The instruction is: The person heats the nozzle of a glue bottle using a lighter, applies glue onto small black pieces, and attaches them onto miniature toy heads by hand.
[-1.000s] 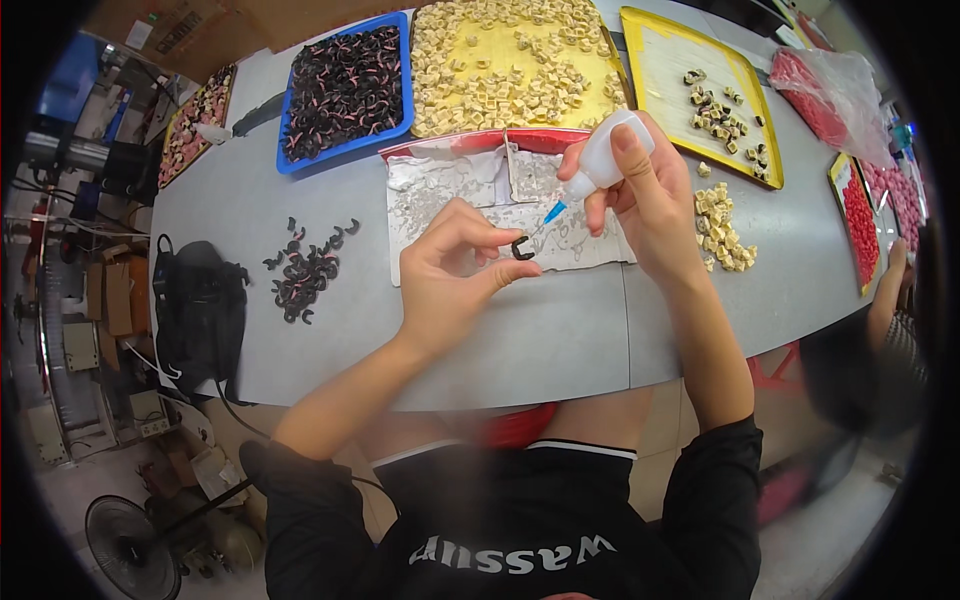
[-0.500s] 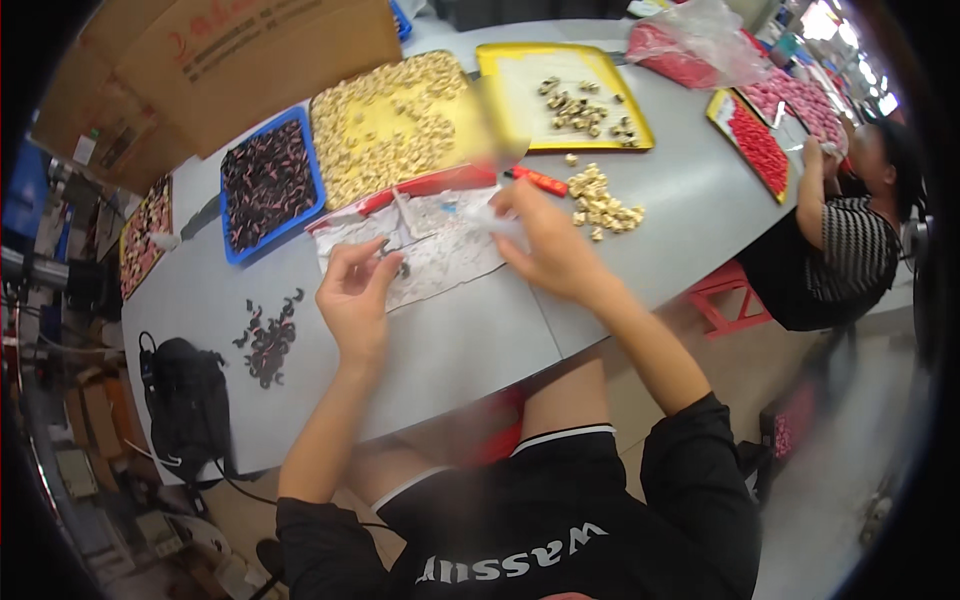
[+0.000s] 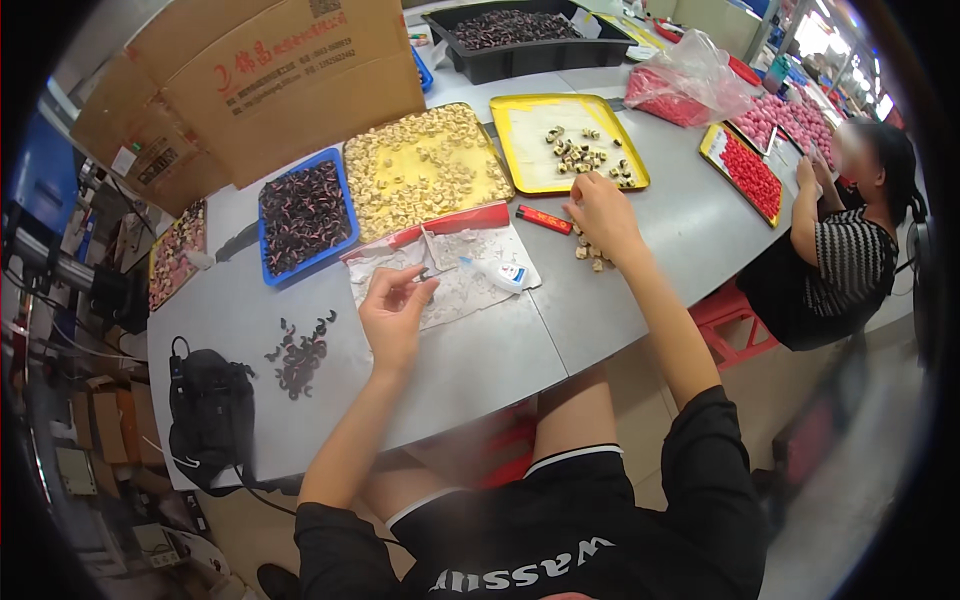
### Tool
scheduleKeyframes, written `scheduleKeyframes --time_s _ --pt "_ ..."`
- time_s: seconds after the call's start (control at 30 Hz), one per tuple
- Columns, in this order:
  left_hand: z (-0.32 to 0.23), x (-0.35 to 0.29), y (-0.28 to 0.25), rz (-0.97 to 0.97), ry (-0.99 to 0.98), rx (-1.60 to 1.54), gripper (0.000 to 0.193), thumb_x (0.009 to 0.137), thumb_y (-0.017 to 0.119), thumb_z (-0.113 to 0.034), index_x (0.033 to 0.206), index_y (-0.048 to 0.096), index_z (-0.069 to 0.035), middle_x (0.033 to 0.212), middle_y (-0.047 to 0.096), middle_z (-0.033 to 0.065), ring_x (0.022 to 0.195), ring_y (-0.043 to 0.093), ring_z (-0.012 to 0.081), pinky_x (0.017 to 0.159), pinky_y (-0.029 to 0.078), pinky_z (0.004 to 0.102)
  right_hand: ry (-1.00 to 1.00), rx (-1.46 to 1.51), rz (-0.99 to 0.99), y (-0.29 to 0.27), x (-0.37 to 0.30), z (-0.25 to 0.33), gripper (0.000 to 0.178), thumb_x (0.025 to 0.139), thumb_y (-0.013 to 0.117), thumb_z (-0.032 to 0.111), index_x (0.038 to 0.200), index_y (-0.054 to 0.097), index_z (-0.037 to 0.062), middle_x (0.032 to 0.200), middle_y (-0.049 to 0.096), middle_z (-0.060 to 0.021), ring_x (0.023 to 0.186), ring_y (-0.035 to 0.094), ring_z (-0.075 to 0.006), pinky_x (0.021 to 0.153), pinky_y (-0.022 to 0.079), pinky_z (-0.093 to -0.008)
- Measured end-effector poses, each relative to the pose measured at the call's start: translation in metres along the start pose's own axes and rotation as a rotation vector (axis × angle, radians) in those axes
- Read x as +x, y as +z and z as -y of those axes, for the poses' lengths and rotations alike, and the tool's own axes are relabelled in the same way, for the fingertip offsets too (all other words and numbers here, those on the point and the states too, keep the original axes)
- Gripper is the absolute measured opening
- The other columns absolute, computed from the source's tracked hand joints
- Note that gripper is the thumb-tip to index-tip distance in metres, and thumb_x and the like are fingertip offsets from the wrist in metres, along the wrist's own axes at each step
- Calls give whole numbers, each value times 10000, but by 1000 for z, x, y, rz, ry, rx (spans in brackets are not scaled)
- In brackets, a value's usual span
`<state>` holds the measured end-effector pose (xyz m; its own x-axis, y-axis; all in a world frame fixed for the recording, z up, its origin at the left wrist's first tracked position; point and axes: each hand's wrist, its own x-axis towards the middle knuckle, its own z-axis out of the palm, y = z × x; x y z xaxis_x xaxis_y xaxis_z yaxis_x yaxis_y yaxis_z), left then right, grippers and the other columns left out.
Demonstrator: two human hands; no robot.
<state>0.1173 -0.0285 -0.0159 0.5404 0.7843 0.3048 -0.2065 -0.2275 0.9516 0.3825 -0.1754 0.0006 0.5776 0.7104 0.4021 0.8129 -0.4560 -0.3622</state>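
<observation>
My left hand [image 3: 393,305] is closed in a pinch over the white paper sheet [image 3: 375,270], holding a small dark curved piece [image 3: 432,277] at the fingertips. The fingers partly cover this piece. On the sheet's right side lies a small white glue bottle [image 3: 503,275] with a blue tip. My right hand [image 3: 603,212] is over the pile of small cream pieces [image 3: 597,262], just in front of the yellow-rimmed tray [image 3: 640,186]. Its fingers are bent together, and whatever is between them is hidden. A red tube-shaped item [image 3: 544,219] lies just left of that hand.
Loose dark curved pieces [image 3: 300,362] lie left, near a black bag [image 3: 210,415]. Behind the paper stand a blue tray [image 3: 353,222] of dark pieces and a yellow tray [image 3: 430,165] of cream pieces. A cardboard box [image 3: 290,90] rises behind; another person [image 3: 850,235] sits right.
My right hand has let go of the glue bottle, now lying on the paper, and moved right to the cream pile. My left hand keeps its pinch. The view has shifted.
</observation>
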Motion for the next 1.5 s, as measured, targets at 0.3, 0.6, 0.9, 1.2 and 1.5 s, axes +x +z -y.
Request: scheduleKeyframes --time_s 0.3,0.6,0.9,1.2,1.5 --pt "0 3 -1 22 2 11 206 714 735 10 899 645 -15 819 494 -4 707 488 62 649 412 185 -46 271 29 2 22 20 229 808 594 14 1035 619 20 867 559 -86 728 581 -156 667 494 -268" --pt "-2 6 -11 -29 3 42 220 701 737 15 901 655 -29 812 491 -10 693 475 65 648 398 191 -108 1126 194 16 23 121 151 788 677 58 911 626 -14 959 599 -69 833 635 -140 727 529 -247" --pt "-4 11 -12 12 -22 -82 279 690 728 65 939 660 -42 814 491 -9 725 471 69 664 412 201 -122 1302 389 36 1 121 187 776 667 -10 961 640 -24 981 626 -111 896 599 -148 746 519 -261" --pt "-7 13 -17 55 33 -100 291 672 738 71 927 665 -50 797 491 -21 715 441 75 668 390 218 186 1535 530 35 -8 137 185 798 659 12 975 645 -38 954 624 -95 815 614 -143 689 532 -265" --pt "-3 11 -16 132 55 -144 318 657 748 66 937 672 -63 785 510 -8 708 451 91 678 393 232 202 1616 706 42 -12 132 152 783 688 49 905 612 1 901 628 -72 826 604 -133 758 489 -269"
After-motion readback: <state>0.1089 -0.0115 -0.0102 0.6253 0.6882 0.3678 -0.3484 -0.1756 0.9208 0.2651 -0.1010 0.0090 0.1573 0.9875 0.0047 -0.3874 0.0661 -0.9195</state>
